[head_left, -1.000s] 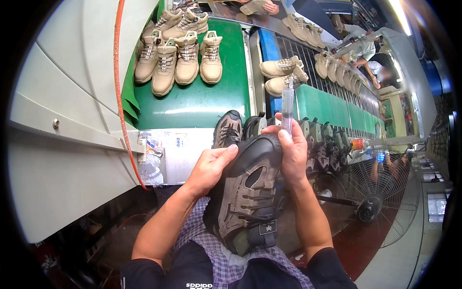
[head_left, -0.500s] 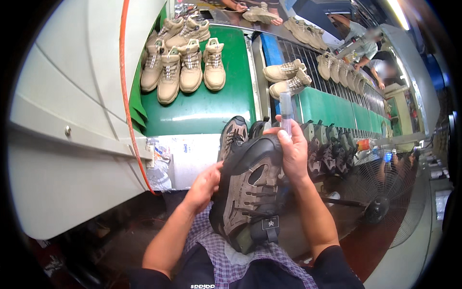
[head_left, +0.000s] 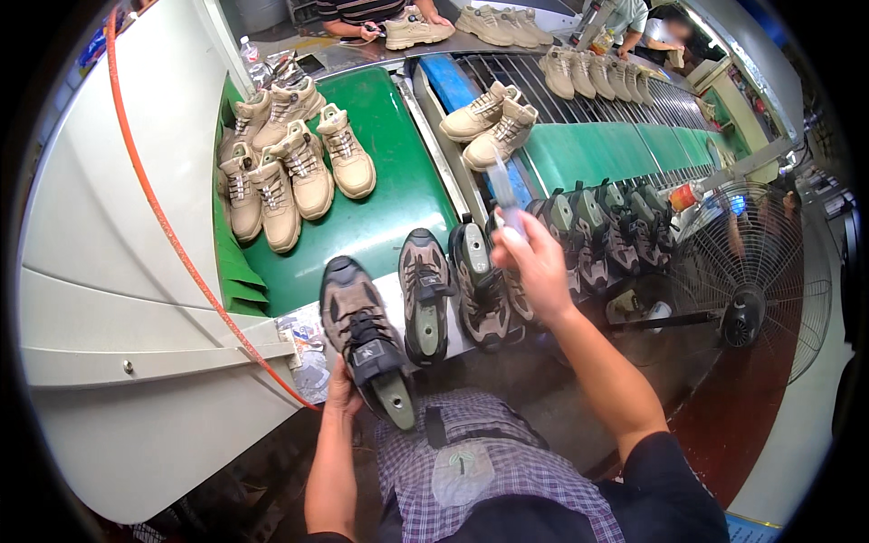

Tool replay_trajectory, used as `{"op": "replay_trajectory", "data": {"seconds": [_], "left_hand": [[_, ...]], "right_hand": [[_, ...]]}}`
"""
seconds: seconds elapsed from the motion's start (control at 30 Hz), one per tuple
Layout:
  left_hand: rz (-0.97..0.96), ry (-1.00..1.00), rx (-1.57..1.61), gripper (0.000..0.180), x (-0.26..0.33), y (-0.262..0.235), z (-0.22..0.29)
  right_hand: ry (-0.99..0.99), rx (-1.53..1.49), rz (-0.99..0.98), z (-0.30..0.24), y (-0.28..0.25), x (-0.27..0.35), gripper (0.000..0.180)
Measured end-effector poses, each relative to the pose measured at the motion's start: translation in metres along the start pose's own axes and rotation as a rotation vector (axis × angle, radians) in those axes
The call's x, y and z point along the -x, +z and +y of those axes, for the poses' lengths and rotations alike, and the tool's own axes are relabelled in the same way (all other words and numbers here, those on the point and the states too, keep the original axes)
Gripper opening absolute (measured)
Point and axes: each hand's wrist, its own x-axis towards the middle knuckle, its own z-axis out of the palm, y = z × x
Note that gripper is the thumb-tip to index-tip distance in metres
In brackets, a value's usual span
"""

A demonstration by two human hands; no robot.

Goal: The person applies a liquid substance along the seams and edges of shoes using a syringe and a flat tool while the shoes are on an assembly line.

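Note:
My left hand [head_left: 341, 391] grips the heel side of a brown and black shoe [head_left: 351, 308], its fingers partly hidden beneath it. The shoe points away from me over the end of the white ledge, and a green last [head_left: 394, 400] fills its opening. Raised to the right, my right hand [head_left: 536, 264] is closed around a clear syringe-like tube [head_left: 507, 195] that points up and is slightly blurred. Beside the held shoe stand a second brown and black shoe [head_left: 424, 285] and another dark shoe [head_left: 478, 276], both with lasts in them.
Several beige shoes [head_left: 303, 172] stand on the green belt [head_left: 389, 136]. Two more beige shoes [head_left: 498, 127] sit by a blue strip. More dark shoes [head_left: 615, 226] line the ledge rightward. A caged fan [head_left: 744, 312] stands right; an orange hose [head_left: 163, 208] hangs left. Co-workers handle shoes at the far side.
The shoe has gone from in front of my chest to the ledge at left, turned toe away, in my left hand. My right hand has come off it, still holding the tube. The view has shifted.

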Motion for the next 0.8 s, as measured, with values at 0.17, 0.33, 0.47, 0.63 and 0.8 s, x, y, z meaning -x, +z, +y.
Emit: {"op": "replay_trajectory", "data": {"seconds": [0.17, 0.33, 0.47, 0.63, 0.8], "left_hand": [[0.229, -0.031, 0.006, 0.074, -0.005, -0.085, 0.012], [0.521, 0.034, -0.167, 0.057, -0.017, -0.108, 0.025], [0.789, 0.011, -0.437, 0.051, 0.007, -0.110, 0.040], [0.912, 0.679, -0.751, 0.039, 0.021, 0.000, 0.049], [0.439, 0.568, -1.338, 0.069, -0.043, 0.094, -0.017]], "right_hand": [[0.147, 0.005, 0.043, 0.024, -0.047, 0.073, 0.036], [0.228, -0.039, 0.093, 0.042, -0.074, 0.118, 0.036], [0.264, -0.097, 0.090, 0.040, -0.075, 0.136, 0.040], [0.274, -0.205, 0.119, 0.052, -0.062, 0.166, 0.044], [0.301, -0.283, 0.096, 0.060, -0.060, 0.172, 0.041]]}}
